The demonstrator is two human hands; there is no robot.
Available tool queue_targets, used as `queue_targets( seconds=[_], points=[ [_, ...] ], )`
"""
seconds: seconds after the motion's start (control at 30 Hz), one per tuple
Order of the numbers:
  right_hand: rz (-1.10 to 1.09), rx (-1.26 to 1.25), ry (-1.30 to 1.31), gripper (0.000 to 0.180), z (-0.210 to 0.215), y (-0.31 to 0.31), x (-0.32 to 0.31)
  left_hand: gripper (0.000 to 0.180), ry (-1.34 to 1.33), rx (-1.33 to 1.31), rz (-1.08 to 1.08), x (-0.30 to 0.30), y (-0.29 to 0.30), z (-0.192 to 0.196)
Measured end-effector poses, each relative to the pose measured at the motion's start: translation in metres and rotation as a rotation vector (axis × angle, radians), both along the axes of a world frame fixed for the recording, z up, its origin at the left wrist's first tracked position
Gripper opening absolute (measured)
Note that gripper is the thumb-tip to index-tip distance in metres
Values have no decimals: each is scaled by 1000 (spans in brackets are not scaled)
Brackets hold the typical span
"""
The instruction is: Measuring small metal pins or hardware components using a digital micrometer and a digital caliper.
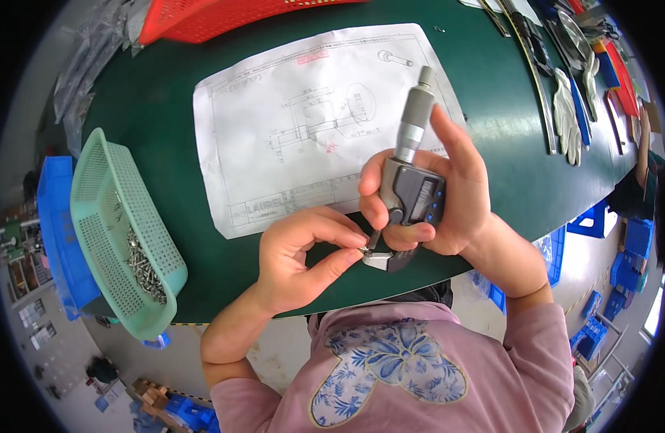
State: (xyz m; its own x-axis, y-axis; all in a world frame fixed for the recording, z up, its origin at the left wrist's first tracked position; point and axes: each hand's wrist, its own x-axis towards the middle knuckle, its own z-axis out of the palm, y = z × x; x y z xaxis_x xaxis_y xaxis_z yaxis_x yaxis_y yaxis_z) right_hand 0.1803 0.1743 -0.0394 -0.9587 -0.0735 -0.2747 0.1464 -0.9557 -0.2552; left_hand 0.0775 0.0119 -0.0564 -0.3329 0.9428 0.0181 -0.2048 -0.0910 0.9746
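My right hand [459, 184] is wrapped round a digital micrometer [415, 189], its grey thimble pointing up and its curved jaw toward me. Thumb and forefinger of my left hand [304, 252] pinch a small metal pin [363, 250] at the micrometer's measuring gap. Most of the pin is hidden by the fingertips, so its full shape does not show. Beneath and beyond both hands lies a paper drawing [253, 166] with a sketched headed part on it. A light green perforated basket [102, 191] at the left holds a heap of small metal pins [145, 267].
A red basket [224, 18] stands at the far edge of the green table [505, 209]. Tools, a steel ruler [534, 79] and white gloves [565, 115] lie at the far right. A blue bin [58, 231] sits beside the green basket. Another person [639, 180] is at the right edge.
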Motion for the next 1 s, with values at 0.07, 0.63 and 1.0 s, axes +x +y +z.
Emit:
queue_targets(
  seconds=[0.07, 0.63, 1.0],
  points=[
    [2, -86, 4, 75, -3, 0, 3, 12, 19, -3, -8, 1, 2, 1],
    [40, -77, 17, 79, -1, -2, 2, 12, 141, 53, -22, -1, 1, 1],
    [26, -40, 43, 74, -4, -4, -1, 12, 124, 53, -15, -3, 0, 2]
  ],
)
